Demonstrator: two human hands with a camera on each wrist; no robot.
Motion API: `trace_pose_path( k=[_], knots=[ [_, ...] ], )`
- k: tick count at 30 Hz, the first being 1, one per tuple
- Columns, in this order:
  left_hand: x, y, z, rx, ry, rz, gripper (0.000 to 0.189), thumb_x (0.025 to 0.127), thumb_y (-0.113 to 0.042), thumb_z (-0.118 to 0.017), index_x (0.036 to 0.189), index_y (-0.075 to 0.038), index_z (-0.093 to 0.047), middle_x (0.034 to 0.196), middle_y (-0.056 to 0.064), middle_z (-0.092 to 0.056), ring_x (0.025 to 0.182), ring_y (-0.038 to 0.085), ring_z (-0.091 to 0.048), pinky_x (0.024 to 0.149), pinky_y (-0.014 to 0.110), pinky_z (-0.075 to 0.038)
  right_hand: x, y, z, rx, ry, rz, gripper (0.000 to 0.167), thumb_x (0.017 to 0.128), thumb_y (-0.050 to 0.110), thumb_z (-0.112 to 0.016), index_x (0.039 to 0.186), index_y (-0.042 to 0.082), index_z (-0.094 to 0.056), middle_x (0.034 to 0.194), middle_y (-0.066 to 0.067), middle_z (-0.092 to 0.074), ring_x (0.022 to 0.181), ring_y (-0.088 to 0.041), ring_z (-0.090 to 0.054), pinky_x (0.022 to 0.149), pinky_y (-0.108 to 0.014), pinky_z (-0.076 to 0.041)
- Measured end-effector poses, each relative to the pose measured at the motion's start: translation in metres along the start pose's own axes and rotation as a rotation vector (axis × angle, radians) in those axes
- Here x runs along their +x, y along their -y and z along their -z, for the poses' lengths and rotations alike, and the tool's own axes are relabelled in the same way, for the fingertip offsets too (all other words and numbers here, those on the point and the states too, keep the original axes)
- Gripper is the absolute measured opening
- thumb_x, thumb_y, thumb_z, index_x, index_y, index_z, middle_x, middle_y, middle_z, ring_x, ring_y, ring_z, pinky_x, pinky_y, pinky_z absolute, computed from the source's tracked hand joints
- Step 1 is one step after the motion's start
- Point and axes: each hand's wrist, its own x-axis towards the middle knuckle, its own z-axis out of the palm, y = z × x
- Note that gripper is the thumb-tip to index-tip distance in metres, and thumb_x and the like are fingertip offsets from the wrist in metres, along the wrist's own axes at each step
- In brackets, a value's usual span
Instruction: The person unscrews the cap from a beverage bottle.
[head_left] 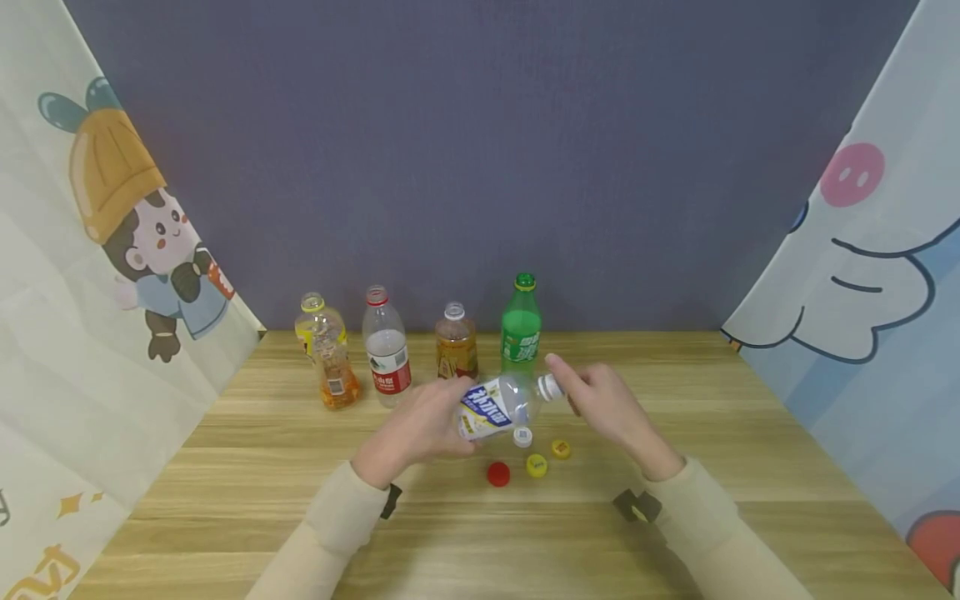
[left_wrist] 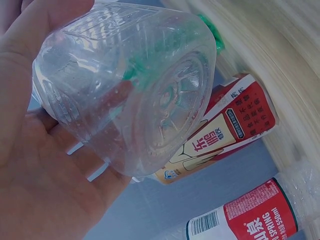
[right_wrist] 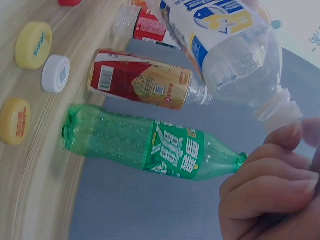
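My left hand grips a clear plastic bottle with a white and blue label, tilted with its neck toward the right. In the left wrist view, the bottle's base faces the camera, thumb on one side and fingers on the other. A white cap sits at the bottle's mouth. My right hand pinches this cap between thumb and index finger, the other fingers curled. Below the bottle on the table lie a red cap, a white cap, a yellow cap and an orange-yellow cap.
Uncapped bottles stand in a row behind: a yellow-ringed bottle at left, a red-labelled bottle, a brown-labelled bottle and a green bottle. The wooden table ends at a dark blue-grey wall, with printed curtains on both sides.
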Motion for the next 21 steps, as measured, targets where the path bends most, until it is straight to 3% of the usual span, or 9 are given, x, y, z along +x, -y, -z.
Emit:
trace_pose_path(
  k=[9,16,21],
  knots=[
    [0.0001,-0.0006,-0.0014,0.04,-0.008,-0.022,0.062,0.061,-0.033,-0.093,0.112,-0.016,-0.061,0.091,-0.006,-0.063,0.077,0.012,-0.058,0.064,0.03,-0.049,0.0004,0.0025,0.0001,0.032,0.022,-0.019,0.063,0.103,0.058,-0.047,0.061,0.01,-0.052,0.054,0.0,-0.044,0.05,-0.014,-0.035,0.049,-0.029,-0.034],
    [-0.0003,-0.0011,-0.0006,0.024,-0.009,-0.019,0.062,0.062,-0.033,-0.094,0.112,-0.015,-0.062,0.091,-0.005,-0.064,0.077,0.014,-0.058,0.064,0.032,-0.049,0.0007,-0.001,0.001,0.03,0.03,0.039,0.054,0.103,0.052,-0.051,0.074,0.008,-0.063,0.063,-0.003,-0.051,0.053,-0.014,-0.037,0.048,-0.028,-0.034],
    [-0.0008,-0.0011,-0.001,0.014,-0.009,-0.017,0.062,0.062,-0.033,-0.094,0.112,-0.015,-0.062,0.091,-0.005,-0.064,0.077,0.013,-0.058,0.065,0.031,-0.049,0.0004,-0.0028,0.0014,0.019,0.03,0.087,0.048,0.103,0.047,-0.054,0.074,0.01,-0.063,0.064,-0.002,-0.051,0.057,-0.016,-0.042,0.052,-0.03,-0.037]
  ],
)
